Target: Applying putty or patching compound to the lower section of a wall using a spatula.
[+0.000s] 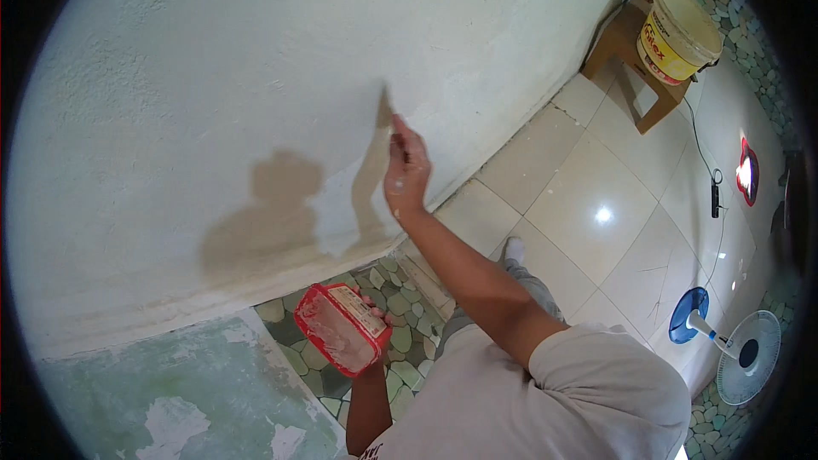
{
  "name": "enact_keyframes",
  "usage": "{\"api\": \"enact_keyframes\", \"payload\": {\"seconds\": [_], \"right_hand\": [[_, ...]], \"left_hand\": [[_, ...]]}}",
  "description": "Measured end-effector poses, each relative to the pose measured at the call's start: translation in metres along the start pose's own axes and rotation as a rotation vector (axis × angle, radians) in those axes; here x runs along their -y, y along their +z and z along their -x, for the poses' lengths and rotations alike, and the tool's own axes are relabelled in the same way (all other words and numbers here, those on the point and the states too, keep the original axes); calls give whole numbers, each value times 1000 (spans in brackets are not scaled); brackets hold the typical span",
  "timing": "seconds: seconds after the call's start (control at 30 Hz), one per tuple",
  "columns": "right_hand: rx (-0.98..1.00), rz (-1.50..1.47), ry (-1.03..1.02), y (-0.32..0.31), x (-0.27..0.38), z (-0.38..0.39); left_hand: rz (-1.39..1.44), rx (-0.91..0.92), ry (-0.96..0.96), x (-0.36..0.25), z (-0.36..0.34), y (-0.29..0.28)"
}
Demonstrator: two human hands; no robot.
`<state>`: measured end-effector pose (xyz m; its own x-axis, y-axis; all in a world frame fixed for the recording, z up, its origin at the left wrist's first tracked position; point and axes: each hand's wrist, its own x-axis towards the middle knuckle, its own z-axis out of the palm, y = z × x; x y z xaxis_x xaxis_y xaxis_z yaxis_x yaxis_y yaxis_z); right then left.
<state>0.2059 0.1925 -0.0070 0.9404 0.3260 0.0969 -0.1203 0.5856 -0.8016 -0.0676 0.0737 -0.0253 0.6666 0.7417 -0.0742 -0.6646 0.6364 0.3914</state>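
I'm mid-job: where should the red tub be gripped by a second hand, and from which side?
Probably the red tub's rim along the picture's left edge, coming from the left. That long, straight rim looks free, while the left hand holds the opposite side, fingers by the labelled wall. The tub sits tilted, so match that slant.

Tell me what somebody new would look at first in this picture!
Probably the red tub with pale paste in it, held in the left hand at the lower middle. Next, maybe the right hand, raised near the middle at the pale wall, where a big head-and-shoulders shadow shows to its left. The cream bucket on a brown stool at the upper right stands out too.
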Motion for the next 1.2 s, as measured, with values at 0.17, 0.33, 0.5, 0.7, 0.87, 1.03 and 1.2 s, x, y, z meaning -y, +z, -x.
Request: {"api": "enact_keyframes", "payload": {"seconds": [0.17, 0.33, 0.5, 0.7, 0.87, 1.03, 1.2], "right_hand": [[167, -70, -156, 48, 25, 47], [406, 23, -18, 24, 35, 65], [102, 133, -54, 0, 28, 12], [-30, 20, -78, 44, 29, -5], [151, 12, -163, 81, 66, 58], [429, 27, -159, 62, 67, 97], [677, -218, 297, 29, 108, 118]], "left_hand": [[46, -15, 10, 5, 2, 1], [30, 6, 3, 1, 6, -3], [40, 58, 2, 1, 3, -4], [-70, 215, -21, 0, 3, -3], [-2, 209, 5, -3, 22, 0], [8, 241, 73, -16, 49, -19], [144, 123, 130, -23, 67, -39]]}}
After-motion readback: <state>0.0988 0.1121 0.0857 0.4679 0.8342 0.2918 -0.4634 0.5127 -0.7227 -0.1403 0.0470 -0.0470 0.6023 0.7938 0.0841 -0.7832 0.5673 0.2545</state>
